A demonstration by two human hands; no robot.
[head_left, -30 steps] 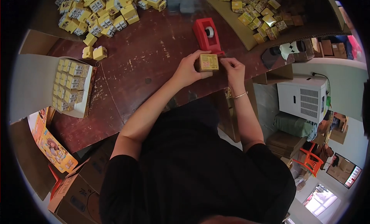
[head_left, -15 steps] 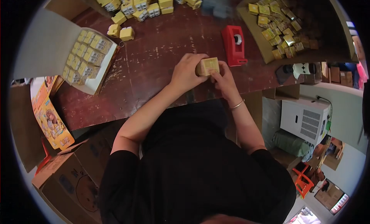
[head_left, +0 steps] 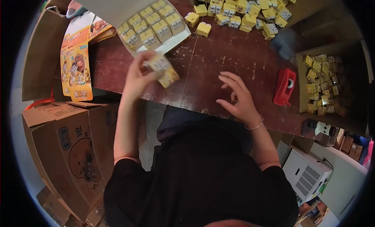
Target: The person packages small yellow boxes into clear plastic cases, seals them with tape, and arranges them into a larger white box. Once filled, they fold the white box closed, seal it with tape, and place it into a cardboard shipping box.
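Note:
My left hand (head_left: 141, 75) grips a small yellow-and-white box (head_left: 164, 70), slightly blurred by motion. Just beyond it stands an open white display carton (head_left: 177, 40) holding rows of similar small boxes. My right hand (head_left: 239, 97) hovers over the near edge of the table, fingers apart and nothing in them. To its right sits a red tape dispenser (head_left: 284, 86).
Loose yellow-and-white boxes (head_left: 234, 10) are heaped at the back of the dark red table (head_left: 203, 63). A cardboard box (head_left: 302, 82) on the right contains many small yellow boxes. Printed orange cards (head_left: 76, 67) lie at the left, above a large carton (head_left: 74, 149).
The small box has gone from between both hands to the left hand alone, close to the display carton. My right hand has let go and opened. The view has turned left.

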